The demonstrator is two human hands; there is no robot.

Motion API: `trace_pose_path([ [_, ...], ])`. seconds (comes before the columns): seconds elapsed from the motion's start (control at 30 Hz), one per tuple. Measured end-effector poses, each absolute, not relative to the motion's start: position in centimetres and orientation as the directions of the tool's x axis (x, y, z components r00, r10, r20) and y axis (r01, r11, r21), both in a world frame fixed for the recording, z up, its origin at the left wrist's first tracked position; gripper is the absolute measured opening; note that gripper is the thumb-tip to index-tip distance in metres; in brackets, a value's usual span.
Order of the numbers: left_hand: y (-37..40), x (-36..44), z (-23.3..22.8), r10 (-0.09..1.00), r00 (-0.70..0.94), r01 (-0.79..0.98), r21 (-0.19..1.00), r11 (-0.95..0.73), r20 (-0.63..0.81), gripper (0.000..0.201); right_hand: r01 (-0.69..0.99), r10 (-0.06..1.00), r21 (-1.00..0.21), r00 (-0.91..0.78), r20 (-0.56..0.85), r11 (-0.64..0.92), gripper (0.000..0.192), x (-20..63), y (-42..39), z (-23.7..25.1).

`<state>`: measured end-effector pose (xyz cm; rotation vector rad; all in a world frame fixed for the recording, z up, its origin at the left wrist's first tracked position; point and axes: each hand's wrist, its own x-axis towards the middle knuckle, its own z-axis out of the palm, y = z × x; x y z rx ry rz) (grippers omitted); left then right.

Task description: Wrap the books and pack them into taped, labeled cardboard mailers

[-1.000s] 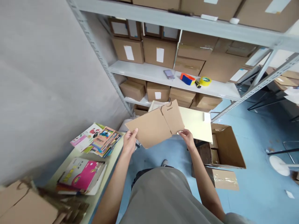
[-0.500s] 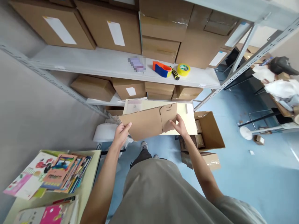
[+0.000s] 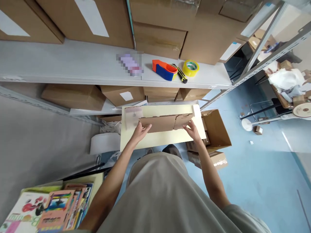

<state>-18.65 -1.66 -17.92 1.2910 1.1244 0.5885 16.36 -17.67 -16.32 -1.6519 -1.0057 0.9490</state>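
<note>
A folded-flat brown cardboard box (image 3: 160, 124) is held over a pale yellow tabletop (image 3: 155, 141). My left hand (image 3: 141, 131) grips its left end, the thumb lying across the near face. At the right end, by the creased flap section, my right hand (image 3: 191, 130) pinches the cardboard between thumb and fingers. The box is tilted so that its face shows as a narrow strip. Behind it, at the table's left, lies a pale sheet (image 3: 133, 117), partly pixelated.
Tape dispenser (image 3: 165, 70), utility knife (image 3: 180, 73) and yellow tape roll (image 3: 190, 68) lie on the grey shelf (image 3: 97, 61), below stacked cartons (image 3: 160, 38). An open carton (image 3: 220, 131) stands on the floor at right. Magazines (image 3: 58, 207) lie at lower left.
Both hands have brought the flattened box down and closer to level over the tabletop, tilting its face away. My body and view have moved nearer the shelf.
</note>
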Motion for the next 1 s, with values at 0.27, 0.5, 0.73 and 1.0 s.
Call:
trace_pose_path([
  [0.27, -0.8, -14.7, -19.9, 0.863, 0.385, 0.189, 0.944, 0.271, -0.326, 0.099, 0.041, 0.870, -0.954, 0.424, -0.251, -0.296, 0.088, 18.4, -15.6, -19.9],
  [0.5, -0.6, -12.3, -21.0, 0.947, 0.103, 0.230, 0.934, 0.273, -0.303, 0.104, 0.040, 0.856, -0.896, 0.318, -0.407, -0.441, 0.087, 21.9, -14.8, -21.9],
  [0.73, -2.4, -11.6, -18.2, 0.988, 0.017, 0.393, 0.909, 0.137, -0.156, 0.080, 0.109, 0.837, -0.852, 0.286, -0.467, -0.512, 0.094, 22.7, -14.8, -19.9],
  [1.0, -2.4, -11.7, -16.8, 0.913, 0.143, 0.488, 0.830, 0.271, -0.382, 0.079, 0.181, 0.852, -0.851, 0.299, -0.430, -0.493, 0.089, 23.2, -13.4, -18.5],
])
